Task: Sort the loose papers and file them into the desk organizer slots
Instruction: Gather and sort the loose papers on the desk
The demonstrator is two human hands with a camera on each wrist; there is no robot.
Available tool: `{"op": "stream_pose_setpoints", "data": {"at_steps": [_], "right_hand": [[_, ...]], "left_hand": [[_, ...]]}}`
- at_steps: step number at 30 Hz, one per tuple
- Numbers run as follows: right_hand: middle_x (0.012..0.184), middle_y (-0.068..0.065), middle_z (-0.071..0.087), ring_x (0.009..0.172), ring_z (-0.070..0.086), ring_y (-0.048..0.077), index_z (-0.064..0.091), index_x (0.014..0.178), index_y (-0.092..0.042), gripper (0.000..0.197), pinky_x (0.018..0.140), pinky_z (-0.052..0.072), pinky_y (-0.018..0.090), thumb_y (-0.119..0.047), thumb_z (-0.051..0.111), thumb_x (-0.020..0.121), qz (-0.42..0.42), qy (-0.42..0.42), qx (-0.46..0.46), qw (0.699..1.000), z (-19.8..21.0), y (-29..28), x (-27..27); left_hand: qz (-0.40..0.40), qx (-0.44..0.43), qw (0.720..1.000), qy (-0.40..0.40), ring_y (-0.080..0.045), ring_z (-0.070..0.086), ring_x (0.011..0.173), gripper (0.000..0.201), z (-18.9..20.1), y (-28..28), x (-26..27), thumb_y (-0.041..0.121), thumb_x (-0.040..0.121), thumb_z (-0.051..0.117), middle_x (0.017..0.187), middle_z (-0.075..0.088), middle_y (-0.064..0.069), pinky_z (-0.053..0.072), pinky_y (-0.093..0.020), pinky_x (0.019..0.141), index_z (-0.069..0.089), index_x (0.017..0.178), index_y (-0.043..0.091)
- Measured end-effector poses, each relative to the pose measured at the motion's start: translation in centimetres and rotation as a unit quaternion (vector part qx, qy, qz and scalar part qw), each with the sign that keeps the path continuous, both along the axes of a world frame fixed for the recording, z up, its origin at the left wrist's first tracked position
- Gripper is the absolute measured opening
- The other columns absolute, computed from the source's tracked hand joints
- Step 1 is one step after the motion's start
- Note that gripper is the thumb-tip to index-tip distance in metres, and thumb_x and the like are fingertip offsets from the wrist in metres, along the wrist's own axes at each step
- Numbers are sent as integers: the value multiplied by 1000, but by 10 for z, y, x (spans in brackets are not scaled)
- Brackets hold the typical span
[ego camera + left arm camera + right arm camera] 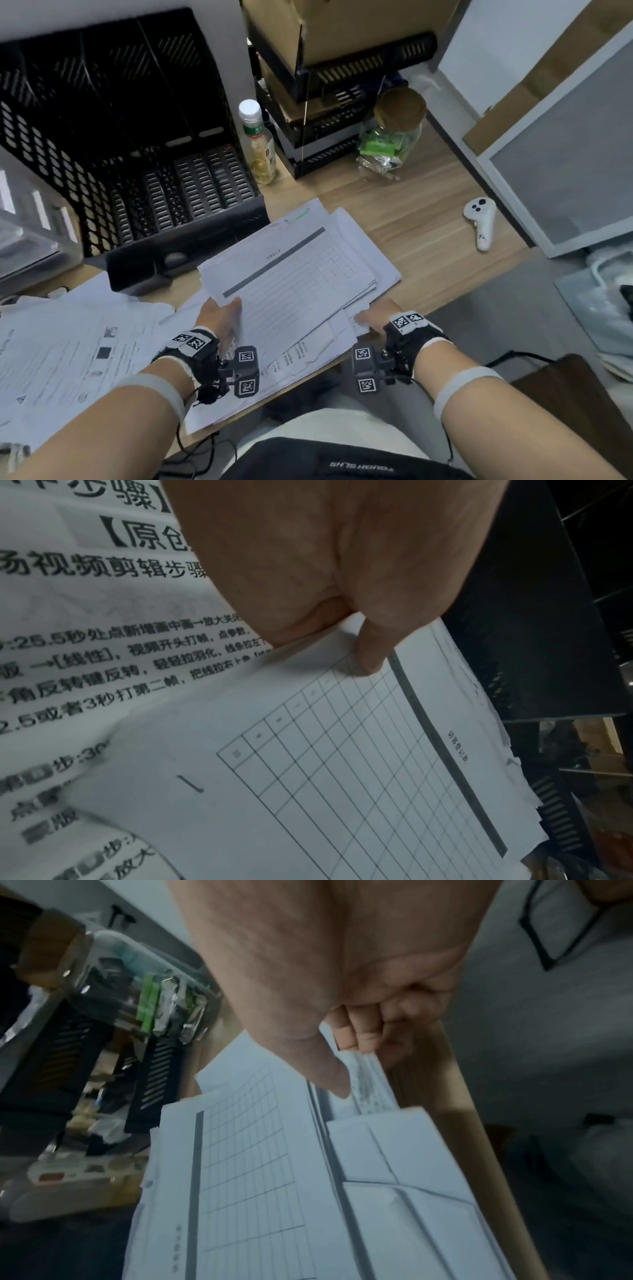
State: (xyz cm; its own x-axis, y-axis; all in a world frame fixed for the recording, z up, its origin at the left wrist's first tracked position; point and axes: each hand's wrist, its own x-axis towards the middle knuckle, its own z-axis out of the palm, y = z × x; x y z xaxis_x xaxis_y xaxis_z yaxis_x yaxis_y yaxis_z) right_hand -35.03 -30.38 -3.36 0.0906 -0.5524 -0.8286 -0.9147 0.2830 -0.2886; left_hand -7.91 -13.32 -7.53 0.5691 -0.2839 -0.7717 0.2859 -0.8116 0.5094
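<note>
From the head view, the left hand [219,317] pinches the near-left corner of a stack of papers [294,274], thumb on top of the gridded top sheet. The right hand [375,317] grips the near-right edge of the same stack, its fingers out of sight under the sheets. The stack lies on the wooden surface [411,212], its long axis running from near-left to far-right, the dark header bar toward the far-left side. More loose sheets [68,342] spread out at the near left. The black mesh desk organizer [137,154] stands just beyond the stack at the far left, its slots open toward the person. A bottle [258,144] stands beside the organizer's right wall, a clear jar [390,133] and stacked black trays [342,102] sit farther right, and a white controller [481,222] lies well apart at the right.

In the left wrist view, the thumb [368,647] presses down on the gridded sheet [342,764], pinching its corner against the fingers beneath, which are hidden. A printed text page [85,615] lies underneath at the left, and the organizer's dark wall [531,615] rises at the right.

In the right wrist view, the thumb [329,1069] rests on top of the stack [257,1177] while the curled fingers [373,1031] clamp its edge from below, at the surface's rim [459,1096]. The jar [147,999] and trays [68,1047] show blurred at the left.
</note>
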Motion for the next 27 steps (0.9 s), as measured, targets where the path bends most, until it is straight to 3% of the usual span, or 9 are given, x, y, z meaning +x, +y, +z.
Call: {"op": "stream_pose_setpoints", "data": {"at_steps": [2,3,6,10,14,17,20,24,27], "right_hand": [[72,-6,47,85,59,23,46,68,-24,26,55,42,21,-20,62,89,45,-17,0,999,2,4,0],[71,-3,52,83,61,25,55,70,-18,20,53,38,22,-19,57,90,57,-27,-6,998,2,5,-3],[66,-3,61,58,56,14,72,88,-9,20,50,38,21,-15,53,91,-4,-89,-83,993,22,5,-11],[81,-2,75,55,71,9,71,94,-21,22,49,49,16,-15,49,96,-49,-115,-191,974,62,-6,-26],[88,2,74,57,72,18,69,100,-21,23,63,62,35,-15,47,98,-147,-141,-308,929,101,-21,-51],[85,3,70,51,66,14,68,96,-25,25,49,56,23,-16,45,98,-224,-147,-397,878,125,-31,-76],[87,8,72,66,70,28,65,83,-32,23,61,62,42,-26,46,94,-305,-146,-463,820,138,-35,-97],[89,13,71,48,65,16,64,104,-16,19,42,53,21,-17,46,99,-424,-177,-487,743,145,-34,-106],[87,17,70,41,63,8,57,105,-12,15,42,52,19,-10,45,98,-476,-220,-494,693,146,-27,-104]], "left_hand": [[-26,22,999,2,-27,56,42,47,12,-4,-5,39,96,55,47,55,-14,45,-29,46,54,101,-8],[-29,24,999,-3,-28,60,50,45,13,-7,-3,35,97,56,54,58,-13,48,-31,51,55,103,-10],[-2,-7,1000,-7,-43,68,99,44,10,-17,2,27,93,62,101,65,-19,58,-50,87,53,123,-3],[-9,-3,1000,-5,-47,64,112,49,1,-18,6,24,91,64,129,61,-30,53,-60,94,49,134,3],[-5,-25,1000,-16,-46,63,115,37,-19,-12,14,19,90,68,127,64,-26,52,-58,100,58,123,7],[-2,-44,999,-17,-46,65,109,35,20,-15,5,16,93,66,122,65,-27,54,-55,94,57,124,3],[-28,-30,999,-10,-43,68,90,13,30,-13,3,21,96,58,108,67,-24,57,-54,84,56,96,8],[-15,-46,999,3,-46,70,88,14,25,-11,6,28,91,61,102,70,-21,55,-63,87,54,90,16],[-13,-59,998,17,-50,72,83,13,31,-9,4,31,93,59,98,71,-20,57,-66,81,55,97,20]]}}
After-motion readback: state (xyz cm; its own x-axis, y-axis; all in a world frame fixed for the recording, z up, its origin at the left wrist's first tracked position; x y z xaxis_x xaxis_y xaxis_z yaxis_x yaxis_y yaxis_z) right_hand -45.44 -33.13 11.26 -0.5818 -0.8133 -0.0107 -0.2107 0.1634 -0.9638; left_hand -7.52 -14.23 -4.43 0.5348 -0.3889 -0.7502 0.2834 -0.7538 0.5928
